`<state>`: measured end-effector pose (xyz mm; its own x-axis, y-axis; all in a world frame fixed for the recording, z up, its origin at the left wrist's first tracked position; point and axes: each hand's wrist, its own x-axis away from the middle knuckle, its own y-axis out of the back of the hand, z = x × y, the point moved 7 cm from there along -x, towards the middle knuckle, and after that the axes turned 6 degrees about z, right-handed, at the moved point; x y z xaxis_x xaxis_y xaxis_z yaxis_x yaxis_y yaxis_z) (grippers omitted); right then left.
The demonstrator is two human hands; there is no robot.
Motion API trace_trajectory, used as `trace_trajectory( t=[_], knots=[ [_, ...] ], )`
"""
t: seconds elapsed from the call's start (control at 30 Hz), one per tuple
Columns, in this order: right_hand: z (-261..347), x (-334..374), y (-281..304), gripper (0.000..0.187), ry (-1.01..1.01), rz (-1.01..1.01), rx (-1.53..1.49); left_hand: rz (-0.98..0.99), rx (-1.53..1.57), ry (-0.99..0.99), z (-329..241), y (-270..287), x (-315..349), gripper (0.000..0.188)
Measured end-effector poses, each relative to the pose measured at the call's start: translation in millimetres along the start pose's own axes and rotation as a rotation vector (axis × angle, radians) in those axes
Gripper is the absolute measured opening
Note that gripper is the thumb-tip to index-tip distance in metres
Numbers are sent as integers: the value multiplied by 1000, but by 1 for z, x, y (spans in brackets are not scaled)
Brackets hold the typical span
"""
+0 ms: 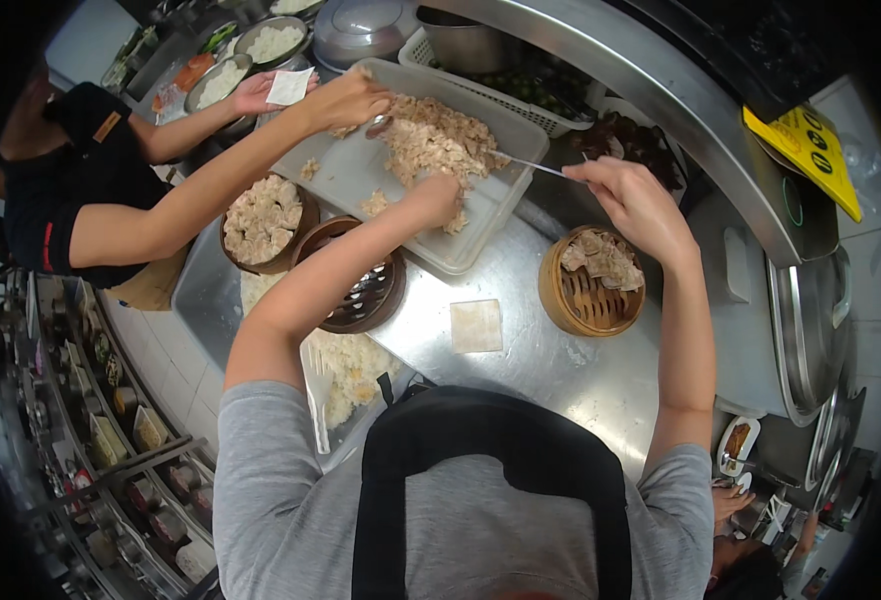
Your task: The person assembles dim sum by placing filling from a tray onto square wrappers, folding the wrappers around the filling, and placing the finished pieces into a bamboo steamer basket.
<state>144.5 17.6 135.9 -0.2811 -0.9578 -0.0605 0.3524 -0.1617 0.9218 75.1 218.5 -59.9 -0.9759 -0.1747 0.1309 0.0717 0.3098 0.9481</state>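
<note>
My right hand (632,205) is closed round the handle of a thin metal spatula (535,165), whose far end reaches the pale minced filling (440,135). That filling is heaped in a translucent plastic tub (460,262). My left hand (437,202) is curled over the tub's near side, beside the filling; its fingers are turned away, so what they hold is hidden. Below my right hand, a round bamboo steamer (552,300) carries several dumplings (600,258) on its far part, with bare slats nearer me. A square wrapper (476,326) lies flat on the steel table (535,365).
At left a co-worker's hand holds a white wrapper (290,87); the other reaches a spoon (378,127) into the tub. A full steamer (262,222) and a second steamer (365,290) stand beside my left forearm. Loose rice-like grains (355,375) lie below, near a white utensil (317,400).
</note>
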Motion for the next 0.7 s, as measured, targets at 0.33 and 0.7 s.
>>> trace_trajectory(
  t=[0.33,0.7],
  knots=[
    [-4,65,11,29,-86,-127,-111,259,122,18,-15,0,5,23],
    [16,89,1,28,-127,-252,-202,160,-135,-266,-30,-11,-5,40]
  ],
)
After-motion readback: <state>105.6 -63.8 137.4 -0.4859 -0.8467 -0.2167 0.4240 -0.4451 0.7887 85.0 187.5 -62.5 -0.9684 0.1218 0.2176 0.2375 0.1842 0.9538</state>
